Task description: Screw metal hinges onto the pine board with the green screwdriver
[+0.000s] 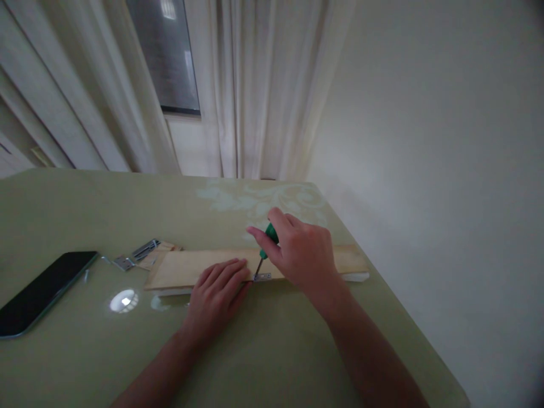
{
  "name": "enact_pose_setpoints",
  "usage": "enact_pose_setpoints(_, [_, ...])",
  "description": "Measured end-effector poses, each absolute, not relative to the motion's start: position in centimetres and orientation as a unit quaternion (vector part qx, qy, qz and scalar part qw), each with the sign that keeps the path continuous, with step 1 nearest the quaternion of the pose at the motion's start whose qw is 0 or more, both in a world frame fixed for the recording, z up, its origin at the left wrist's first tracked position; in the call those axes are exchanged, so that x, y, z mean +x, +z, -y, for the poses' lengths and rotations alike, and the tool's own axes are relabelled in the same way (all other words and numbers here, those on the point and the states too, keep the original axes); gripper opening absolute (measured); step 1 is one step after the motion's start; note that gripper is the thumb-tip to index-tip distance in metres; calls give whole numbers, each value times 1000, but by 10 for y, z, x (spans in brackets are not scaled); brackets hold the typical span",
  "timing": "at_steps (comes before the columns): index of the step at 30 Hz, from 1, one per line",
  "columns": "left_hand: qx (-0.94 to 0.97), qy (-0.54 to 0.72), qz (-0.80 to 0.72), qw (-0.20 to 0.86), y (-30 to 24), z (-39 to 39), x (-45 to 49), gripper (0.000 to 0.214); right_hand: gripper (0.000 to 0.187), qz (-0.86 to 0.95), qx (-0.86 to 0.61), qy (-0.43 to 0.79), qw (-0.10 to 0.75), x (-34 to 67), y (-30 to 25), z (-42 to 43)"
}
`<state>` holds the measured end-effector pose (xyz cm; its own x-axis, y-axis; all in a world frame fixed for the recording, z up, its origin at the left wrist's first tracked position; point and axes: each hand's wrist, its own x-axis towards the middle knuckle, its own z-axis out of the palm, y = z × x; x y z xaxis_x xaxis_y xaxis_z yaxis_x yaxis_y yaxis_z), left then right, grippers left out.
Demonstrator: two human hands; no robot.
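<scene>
A long pale wooden board [174, 269] lies across the table, with white showing beneath its front edge. My left hand [219, 292] presses down on it, fingers together over the top and thumb along the front edge, close to a small metal hinge [263, 276]. Closed around the green handle of a screwdriver [271, 232] is my right hand [304, 252]. The screwdriver slants down to the left, its tip at the left part of the hinge. A screw under the tip is too small to make out.
Left of the board lie metal hinges [147, 249] and small wood pieces [164, 252]. A black phone [46, 292] rests farther left on the glossy green table [106, 362]. Beyond the table hang curtains [263, 85]; a white wall [433, 170] runs along the right.
</scene>
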<state>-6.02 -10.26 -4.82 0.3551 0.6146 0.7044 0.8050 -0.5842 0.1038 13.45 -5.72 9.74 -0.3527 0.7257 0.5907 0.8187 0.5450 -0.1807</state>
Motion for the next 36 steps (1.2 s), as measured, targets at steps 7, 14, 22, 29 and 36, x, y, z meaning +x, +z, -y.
enact_pose_setpoints(7, [-806, -370, 443, 132, -47, 103, -59, 16, 23, 907, -322, -6, 271, 141, 105, 54])
enact_pose_setpoints(14, [-806, -367, 444, 138, -49, 103, -60, 17, 37, 909, -341, -7, 241, 139, 106, 55])
enact_pose_setpoints(22, [-805, -371, 441, 138, -49, 103, -60, 17, 41, 896, -369, -29, 244, 135, 107, 62])
enact_pose_setpoints(29, [-810, -367, 437, 138, -49, 102, -61, 17, 30, 895, -371, -39, 244, 137, 109, 64])
enact_pose_setpoints(36, [-809, -367, 437, 140, -47, 103, -60, 17, 33, 872, -427, -78, 226, 136, 113, 71])
